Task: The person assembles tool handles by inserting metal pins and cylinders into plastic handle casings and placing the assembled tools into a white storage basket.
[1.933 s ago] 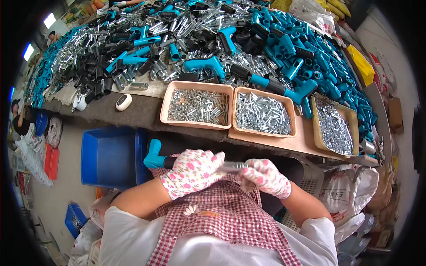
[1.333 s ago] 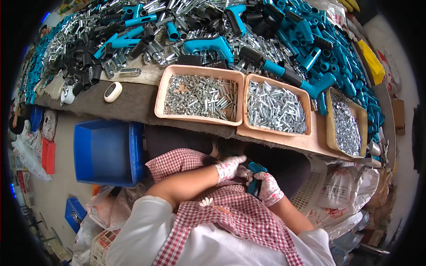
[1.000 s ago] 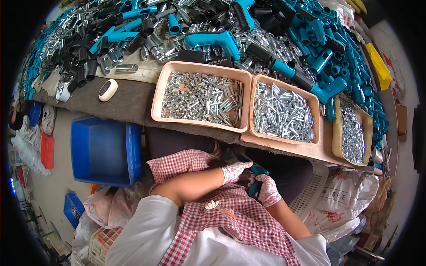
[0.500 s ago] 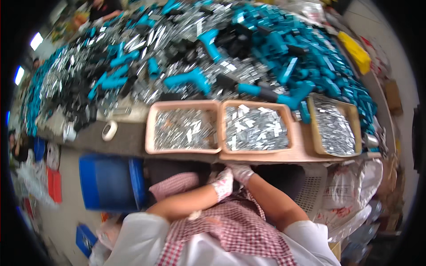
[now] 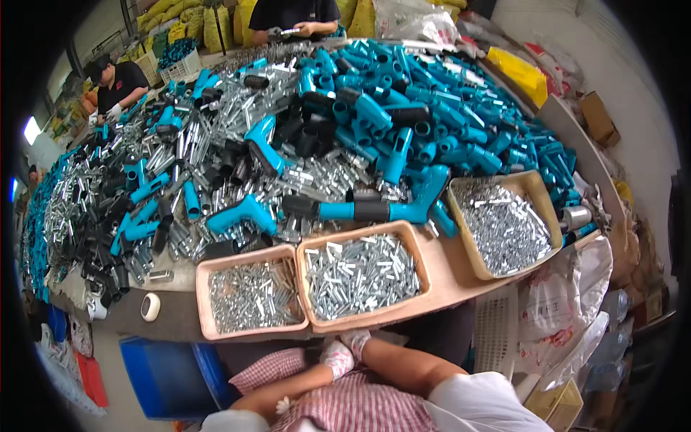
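Note:
My left hand (image 5: 337,358) and my right hand (image 5: 355,342) are together over my lap, just below the near table edge. Both wear white gloves with a pinkish pattern. They touch or overlap, and their fingers are too hidden to show whether anything is held. Nearest to them are two pink trays side by side: the left tray (image 5: 252,332) holds small metal pieces, the middle tray (image 5: 371,315) bright metal strips. A yellowish tray (image 5: 553,216) of small metal parts stands farther right. Behind the trays lies a teal and black tool-like housing (image 5: 410,211).
A large heap of teal housings (image 5: 374,111), black sleeves and clear or shiny tubes covers the table. A white ring-shaped roll (image 5: 150,307) lies at left. Below are a blue bin (image 5: 162,378) and a white perforated basket (image 5: 494,327). Two co-workers (image 5: 295,14) (image 5: 122,83) sit across.
The view has tilted up and turned, so the trays and my hands appear lower and the co-workers across the table show more fully. My hands stay together below the table edge.

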Available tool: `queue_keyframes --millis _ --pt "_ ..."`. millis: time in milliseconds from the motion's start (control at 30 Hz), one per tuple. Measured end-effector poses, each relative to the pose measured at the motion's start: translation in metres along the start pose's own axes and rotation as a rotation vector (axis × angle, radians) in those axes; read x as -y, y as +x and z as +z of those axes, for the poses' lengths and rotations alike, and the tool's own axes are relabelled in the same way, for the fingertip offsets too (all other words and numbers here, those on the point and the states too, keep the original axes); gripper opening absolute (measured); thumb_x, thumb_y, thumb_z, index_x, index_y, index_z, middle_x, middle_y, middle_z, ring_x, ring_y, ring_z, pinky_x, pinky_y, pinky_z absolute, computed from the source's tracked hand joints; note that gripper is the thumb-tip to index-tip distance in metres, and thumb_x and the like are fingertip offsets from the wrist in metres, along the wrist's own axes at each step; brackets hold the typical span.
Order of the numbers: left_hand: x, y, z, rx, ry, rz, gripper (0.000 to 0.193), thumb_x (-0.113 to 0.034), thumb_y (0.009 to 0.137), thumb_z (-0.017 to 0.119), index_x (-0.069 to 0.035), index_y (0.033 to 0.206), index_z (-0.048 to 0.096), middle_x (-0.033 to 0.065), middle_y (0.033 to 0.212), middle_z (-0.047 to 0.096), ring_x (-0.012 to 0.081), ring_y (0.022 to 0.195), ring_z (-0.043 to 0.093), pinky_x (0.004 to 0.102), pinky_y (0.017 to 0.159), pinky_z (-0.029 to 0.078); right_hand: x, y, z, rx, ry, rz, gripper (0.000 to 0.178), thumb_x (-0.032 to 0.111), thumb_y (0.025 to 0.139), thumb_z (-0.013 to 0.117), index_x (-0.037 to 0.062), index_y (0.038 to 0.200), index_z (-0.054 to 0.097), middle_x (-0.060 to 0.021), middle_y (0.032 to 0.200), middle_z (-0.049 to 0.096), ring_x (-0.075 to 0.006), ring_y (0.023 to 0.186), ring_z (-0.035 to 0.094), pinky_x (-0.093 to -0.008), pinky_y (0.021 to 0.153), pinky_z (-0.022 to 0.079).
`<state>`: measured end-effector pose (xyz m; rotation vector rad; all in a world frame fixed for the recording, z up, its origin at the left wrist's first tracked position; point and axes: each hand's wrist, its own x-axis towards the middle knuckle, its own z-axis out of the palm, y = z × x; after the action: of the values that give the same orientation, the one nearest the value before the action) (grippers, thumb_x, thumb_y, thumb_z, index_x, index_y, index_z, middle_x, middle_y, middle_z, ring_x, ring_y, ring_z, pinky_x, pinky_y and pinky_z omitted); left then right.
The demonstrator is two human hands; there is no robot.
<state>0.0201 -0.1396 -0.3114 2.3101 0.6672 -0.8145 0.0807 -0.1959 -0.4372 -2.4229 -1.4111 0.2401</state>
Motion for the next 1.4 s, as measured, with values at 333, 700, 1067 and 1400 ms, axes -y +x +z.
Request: queue_keyframes --millis 333,700,1067,1400 --pt "0.017 -0.026 -0.003 0.094 0.105 0.179 0.04 -0.038 0.089 0.053 -0.004 0.102 0.07 0.0196 0.104 0.069 0.0306 0.096 0.066 0.0371 0.085 0.053 0.006 -0.008 -0.039 0.222 -0.082 -0.133 0.043 0.028 0.093 0.05 0.0121 0.133 0.054 -0.0151 0.136 0.055 -0.0243 0.122 0.056 -0.0402 0.102 0.045" --pt "-0.025 -0.069 -0.056 0.227 0.197 0.222 0.044 -0.046 0.098 0.045 -0.012 0.124 0.058 0.0142 0.11 0.065 0.0258 0.104 0.058 0.0332 0.094 0.044 -0.023 -0.024 -0.144 0.796 0.093 -0.2 0.048 0.028 0.083 0.062 0.0138 0.129 0.059 -0.0162 0.127 0.061 -0.0273 0.121 0.057 -0.0358 0.104 0.043" --pt "-0.014 -0.062 -0.041 0.146 -0.155 0.29 0.041 -0.046 0.1 0.041 -0.022 0.131 0.054 0.0193 0.116 0.06 0.0307 0.11 0.054 0.0382 0.096 0.041 -0.055 0.014 -0.038 0.746 0.018 -0.332 0.073 0.039 0.061 0.081 0.0119 0.125 0.06 -0.0112 0.121 0.065 -0.0258 0.11 0.062 -0.0395 0.099 0.047" --pt "-0.006 -0.053 -0.035 0.148 -0.414 0.473 0.041 -0.046 0.102 0.038 -0.03 0.138 0.05 0.0239 0.123 0.055 0.0351 0.115 0.051 0.0428 0.098 0.038 -0.024 0.024 -0.143 0.422 0.285 -0.708 0.038 0.021 0.075 0.07 0.0081 0.11 0.064 -0.0127 0.111 0.067 -0.0306 0.088 0.065 -0.0402 0.074 0.053"
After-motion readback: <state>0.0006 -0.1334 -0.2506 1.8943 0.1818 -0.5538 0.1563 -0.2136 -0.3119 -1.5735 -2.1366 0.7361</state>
